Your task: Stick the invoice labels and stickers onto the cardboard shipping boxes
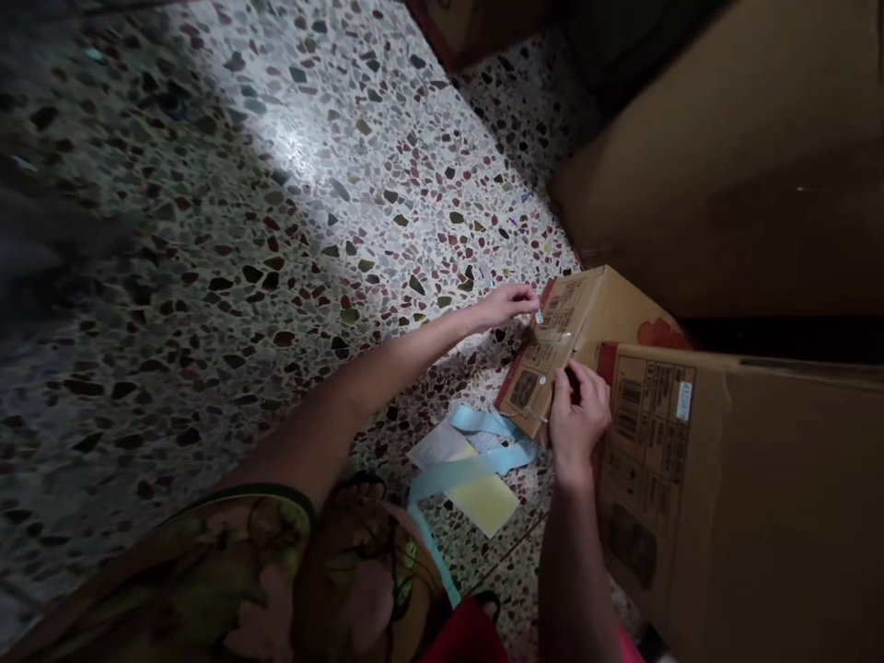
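A small pale sticker [539, 316] shows at the fingertips of my left hand [507, 306], which is pinched closed beside the printed end of a cardboard box [587, 308]. Part of the sticker may touch the box; I cannot tell. My right hand [580, 414] rests by the near edge of the same box, its thumb and fingers curled together. What those fingers hold, if anything, is hidden. Below the hands, a light blue strip [448, 474] lies in loops over a yellow paper [487, 502] and a whitish paper [435, 445] on the floor.
Close on the right stands another cardboard box [780, 497] with a pale label [684, 401] on its printed side. Behind is a large carton [725, 184]. A dark reddish box [456, 28] sits at the top. The speckled floor [310, 212] spreads to the left.
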`<control>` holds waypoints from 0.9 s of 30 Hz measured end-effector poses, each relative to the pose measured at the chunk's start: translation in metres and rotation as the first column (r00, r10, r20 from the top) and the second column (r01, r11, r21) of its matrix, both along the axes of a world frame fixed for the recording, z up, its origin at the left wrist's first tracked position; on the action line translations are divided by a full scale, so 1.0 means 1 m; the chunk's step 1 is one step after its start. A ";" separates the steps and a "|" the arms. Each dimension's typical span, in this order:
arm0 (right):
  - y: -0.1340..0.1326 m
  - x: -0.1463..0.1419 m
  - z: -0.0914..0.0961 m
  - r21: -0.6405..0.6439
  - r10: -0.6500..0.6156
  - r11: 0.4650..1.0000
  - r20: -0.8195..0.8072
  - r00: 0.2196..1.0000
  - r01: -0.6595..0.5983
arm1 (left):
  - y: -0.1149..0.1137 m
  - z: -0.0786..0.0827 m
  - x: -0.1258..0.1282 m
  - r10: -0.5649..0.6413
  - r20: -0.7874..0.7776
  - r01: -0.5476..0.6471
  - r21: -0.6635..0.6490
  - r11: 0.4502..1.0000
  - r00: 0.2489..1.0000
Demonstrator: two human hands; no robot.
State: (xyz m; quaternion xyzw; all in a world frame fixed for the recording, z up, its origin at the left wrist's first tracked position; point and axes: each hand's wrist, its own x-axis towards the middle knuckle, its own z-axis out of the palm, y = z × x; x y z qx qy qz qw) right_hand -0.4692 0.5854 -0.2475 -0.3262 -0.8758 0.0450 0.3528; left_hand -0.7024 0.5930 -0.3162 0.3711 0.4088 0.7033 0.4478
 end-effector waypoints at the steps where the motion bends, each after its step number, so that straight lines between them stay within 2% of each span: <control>1: 0.007 -0.001 -0.003 0.042 0.003 0.999 0.035 0.999 -0.005 | 0.014 -0.001 -0.004 -0.021 0.002 0.021 0.012 1.000 1.000; 5: 0.017 -0.003 -0.013 0.127 0.004 0.992 0.103 0.995 -0.017 | 0.054 -0.003 -0.017 -0.088 0.001 0.088 0.082 0.993 0.996; 11: 0.009 -0.003 -0.009 0.140 0.017 0.990 0.108 0.994 -0.032 | 0.084 -0.005 -0.026 -0.237 -0.087 0.246 0.119 0.962 0.968; 15: 0.008 -0.004 -0.009 0.105 -0.024 0.994 0.106 0.994 0.013 | 0.093 -0.003 -0.023 -0.271 -0.094 0.283 0.159 0.946 0.958; 21: 0.008 -0.002 -0.011 0.085 -0.010 0.996 0.093 0.996 0.002 | 0.096 0.003 -0.016 -0.299 -0.018 0.298 0.147 0.943 0.954; 27: 0.008 -0.003 -0.009 0.087 -0.035 0.996 0.120 0.992 0.024 | 0.099 0.008 -0.018 -0.321 -0.061 0.326 0.167 0.930 0.945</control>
